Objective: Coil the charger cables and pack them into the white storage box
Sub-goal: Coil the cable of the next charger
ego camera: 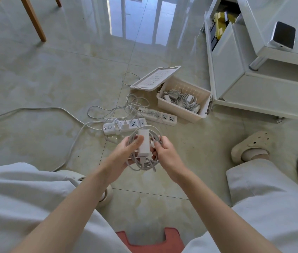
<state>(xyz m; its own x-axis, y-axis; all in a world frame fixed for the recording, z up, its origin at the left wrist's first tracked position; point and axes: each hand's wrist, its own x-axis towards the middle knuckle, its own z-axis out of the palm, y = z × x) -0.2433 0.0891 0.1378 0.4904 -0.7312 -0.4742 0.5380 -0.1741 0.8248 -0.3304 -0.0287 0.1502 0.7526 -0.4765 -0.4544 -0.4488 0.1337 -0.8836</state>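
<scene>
Left hand (pixel 126 154) clamps charger brick (pixel 143 146), thumb on top. Right hand (pixel 165 150) fingers curled round coiled cable (pixel 141 168) (white storage box (pixel 181 114): lid off).

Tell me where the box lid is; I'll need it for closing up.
Head view, right of centre: the lid rests tilted at the far-left side of the white storage box, beyond the power strips.

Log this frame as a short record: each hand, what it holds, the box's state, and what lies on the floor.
left hand: holds the charger brick, thumb across it
right hand: grips the coiled cable beside the brick
box: open, coiled chargers already inside
lid: off, tilted beside the box
floor: two power strips with loose cables tangled around them; a plug sits in the nearer strip
</scene>
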